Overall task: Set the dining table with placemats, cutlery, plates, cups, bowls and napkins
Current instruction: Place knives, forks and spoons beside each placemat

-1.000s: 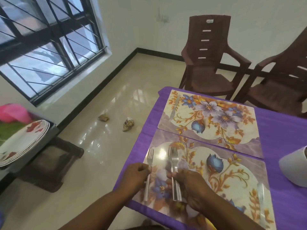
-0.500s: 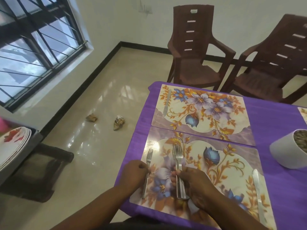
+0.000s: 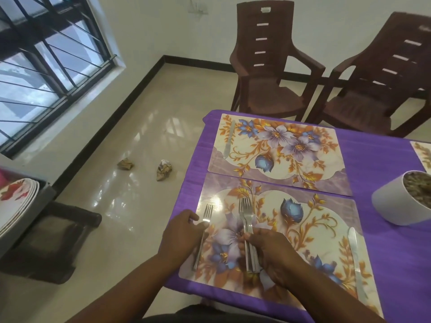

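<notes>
A single shiny steel fork (image 3: 202,231) lies flat near the left edge of the near floral placemat (image 3: 303,229), a glossy rectangle printed with blue and purple flowers and gold leaves, on the purple-clothed counter (image 3: 384,164). Its long axis runs away from the person, tines at the far end, handle toward the near edge of the counter. The left hand (image 3: 179,238) rests just to its left, fingers loosely curled, fingertips touching the fork's neck and upper handle.

Just to the right, a small bunch of like steel forks (image 3: 247,234) lies parallel to it, tines also pointing away. The right hand (image 3: 272,255) grips their handles, fingers curled round them, so only the tines, necks and handle ends show.

A steel table knife (image 3: 355,259) lies lengthwise near the mat's right edge. A second steel knife (image 3: 229,142) lies at the left of the far floral placemat (image 3: 291,159). A white round bowl (image 3: 396,201) stands on the cloth at right. A stack of white flowered plates (image 3: 16,206) sits on a dark stand to the left.
</notes>
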